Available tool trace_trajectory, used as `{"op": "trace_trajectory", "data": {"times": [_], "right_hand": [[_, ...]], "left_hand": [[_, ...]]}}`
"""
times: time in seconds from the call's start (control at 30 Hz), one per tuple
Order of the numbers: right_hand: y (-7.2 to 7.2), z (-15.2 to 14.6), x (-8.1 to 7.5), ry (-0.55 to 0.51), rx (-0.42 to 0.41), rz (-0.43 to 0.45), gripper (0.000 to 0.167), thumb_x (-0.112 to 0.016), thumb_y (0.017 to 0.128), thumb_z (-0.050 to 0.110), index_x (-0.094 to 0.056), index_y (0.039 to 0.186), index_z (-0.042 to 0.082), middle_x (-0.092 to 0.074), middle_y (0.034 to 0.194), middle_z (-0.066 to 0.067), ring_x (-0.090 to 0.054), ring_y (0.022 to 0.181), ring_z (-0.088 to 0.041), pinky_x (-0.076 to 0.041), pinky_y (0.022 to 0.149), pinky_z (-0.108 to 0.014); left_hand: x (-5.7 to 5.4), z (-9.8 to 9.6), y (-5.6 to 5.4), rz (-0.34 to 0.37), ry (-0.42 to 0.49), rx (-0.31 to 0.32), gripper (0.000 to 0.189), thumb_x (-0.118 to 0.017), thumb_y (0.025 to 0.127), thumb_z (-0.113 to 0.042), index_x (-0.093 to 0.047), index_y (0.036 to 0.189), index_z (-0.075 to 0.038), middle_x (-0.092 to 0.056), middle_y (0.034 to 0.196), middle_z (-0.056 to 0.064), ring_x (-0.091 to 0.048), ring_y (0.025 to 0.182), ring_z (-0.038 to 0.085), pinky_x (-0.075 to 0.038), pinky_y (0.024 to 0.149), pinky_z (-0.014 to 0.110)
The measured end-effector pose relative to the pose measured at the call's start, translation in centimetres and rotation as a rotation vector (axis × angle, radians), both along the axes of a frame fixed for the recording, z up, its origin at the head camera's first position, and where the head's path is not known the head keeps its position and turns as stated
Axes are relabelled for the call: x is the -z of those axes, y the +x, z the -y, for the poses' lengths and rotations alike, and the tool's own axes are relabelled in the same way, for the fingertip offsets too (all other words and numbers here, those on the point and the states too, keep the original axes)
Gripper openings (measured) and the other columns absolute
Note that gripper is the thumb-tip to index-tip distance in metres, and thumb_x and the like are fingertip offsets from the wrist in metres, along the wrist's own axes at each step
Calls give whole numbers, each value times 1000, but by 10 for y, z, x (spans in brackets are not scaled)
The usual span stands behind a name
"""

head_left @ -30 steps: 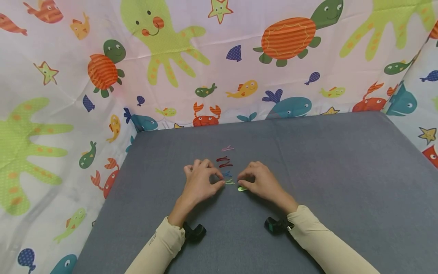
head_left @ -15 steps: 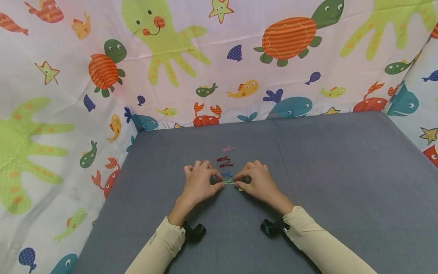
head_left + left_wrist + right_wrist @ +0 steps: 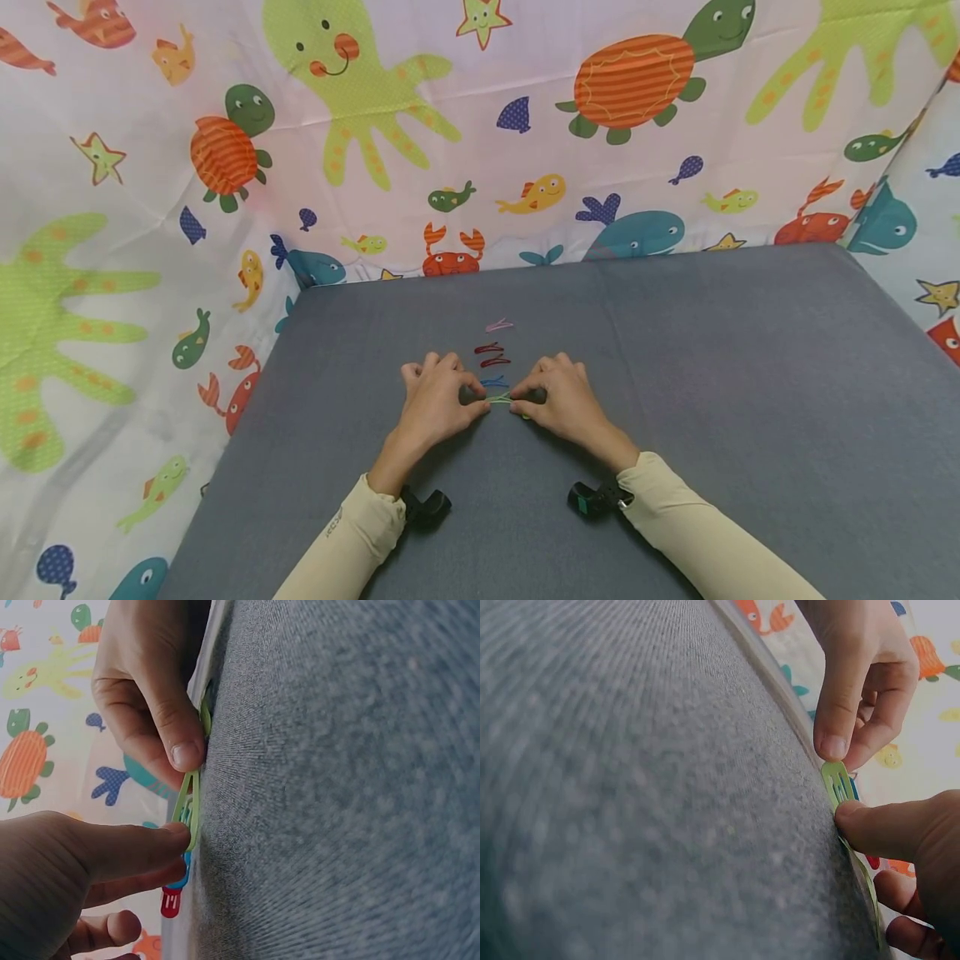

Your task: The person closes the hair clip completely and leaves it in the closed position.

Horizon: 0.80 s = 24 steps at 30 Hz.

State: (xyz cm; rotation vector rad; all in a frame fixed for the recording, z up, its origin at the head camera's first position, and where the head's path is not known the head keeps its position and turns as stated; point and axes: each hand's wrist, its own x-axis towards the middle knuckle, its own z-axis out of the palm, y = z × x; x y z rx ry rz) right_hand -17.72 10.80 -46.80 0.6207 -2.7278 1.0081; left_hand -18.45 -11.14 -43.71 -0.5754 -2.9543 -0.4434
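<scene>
A light green snap hair clip [image 3: 500, 400] lies between both hands, its arms spread apart in a narrow V. My left hand [image 3: 438, 398] pinches one end between thumb and index finger. At the opposite end, my right hand [image 3: 566, 402] pinches it the same way; the left wrist view shows the right thumb on the clip [image 3: 185, 802]. A second green hair clip [image 3: 868, 881] lies on the cloth beneath the right hand, mostly hidden in the head view. Just beyond the held clip is a blue hair clip [image 3: 494, 382].
Farther off, in a column, lie two dark red hair clips [image 3: 489, 347] and a pink hair clip [image 3: 499, 325]. Grey cloth [image 3: 720, 400] covers the table. A curtain printed with sea animals [image 3: 480, 150] rises along the back and sides.
My right hand has moved left, away from over the second green clip, and now pinches the free end of the first green clip. The left hand has stayed almost still.
</scene>
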Motion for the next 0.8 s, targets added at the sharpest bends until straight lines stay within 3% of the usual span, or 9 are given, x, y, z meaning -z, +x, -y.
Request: {"op": "trace_trajectory", "data": {"times": [0.4,0.8], "right_hand": [[0,3,-1,25,21,-12,12,-87,80,30,-84,90,25,-64,87,6,-45,81,-15,-28,77,-39],[1,3,-1,6,14,-8,8,-87,80,28,-84,87,26,-63,85,7,-44,80,-14,-26,77,-39]], "left_hand": [[2,-2,0,-4,-19,16,14,-86,80,-40,-82,88,-30,-59,92,-4,-42,88,18,-22,86,52],[5,-2,0,-8,-26,25,10,-85,82,-40,-83,86,-31,-55,83,-6,-35,77,15,-17,73,41]]}}
